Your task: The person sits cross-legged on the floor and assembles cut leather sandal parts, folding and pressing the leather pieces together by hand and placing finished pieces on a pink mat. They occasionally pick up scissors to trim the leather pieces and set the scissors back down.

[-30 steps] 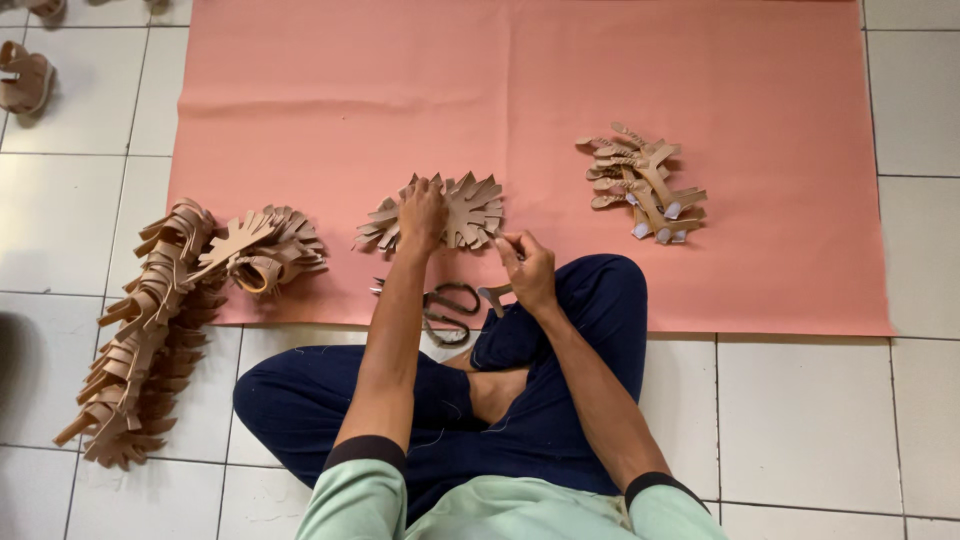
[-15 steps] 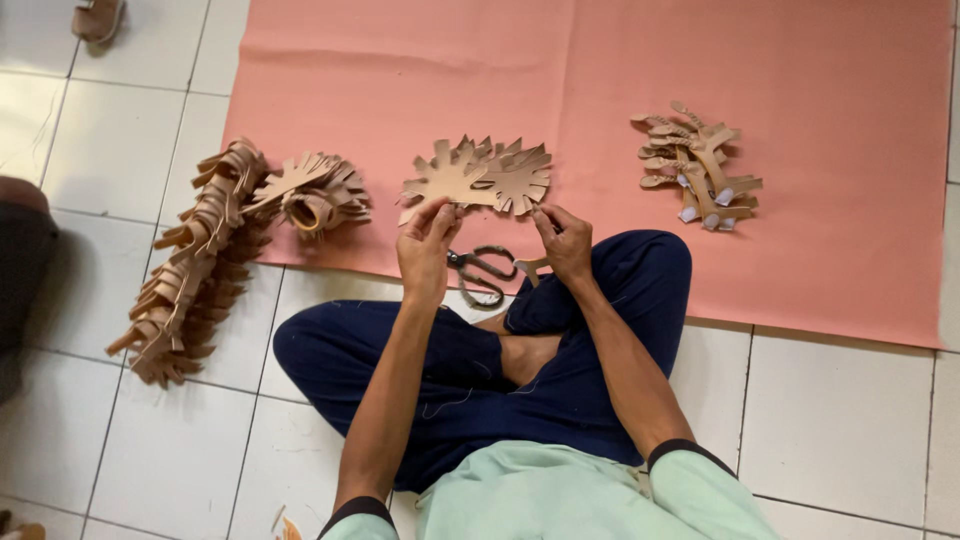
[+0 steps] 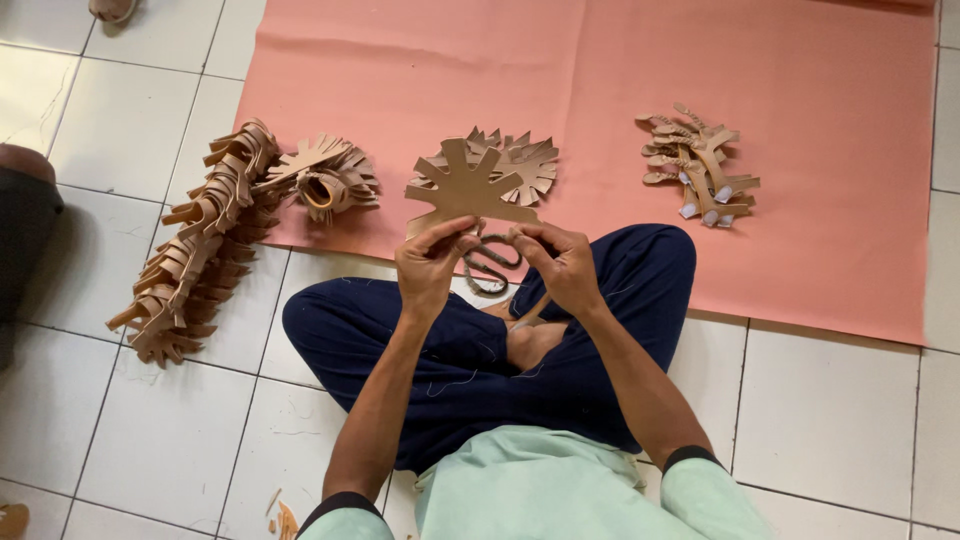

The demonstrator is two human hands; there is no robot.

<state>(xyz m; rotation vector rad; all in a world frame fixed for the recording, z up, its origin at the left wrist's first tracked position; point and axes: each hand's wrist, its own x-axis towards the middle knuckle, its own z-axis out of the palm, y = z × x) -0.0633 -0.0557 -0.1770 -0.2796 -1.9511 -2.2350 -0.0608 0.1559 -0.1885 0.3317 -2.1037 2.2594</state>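
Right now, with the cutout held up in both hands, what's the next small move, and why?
Probably fold one strap of the cutout inward. The left hand and right hand both pinch its lower edge, and it is flat, while the pieces in the pile on the left are already curled into loops. The scissors lie untouched.

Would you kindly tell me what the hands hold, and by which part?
Both the left hand and right hand pinch the tan star-shaped cutout by its lower edge.

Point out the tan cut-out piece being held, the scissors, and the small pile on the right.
tan cut-out piece [image 3: 462,185], head view, centre of its fan.
scissors [image 3: 487,264], head view, handle loop.
small pile [image 3: 700,162], head view, middle of the heap.
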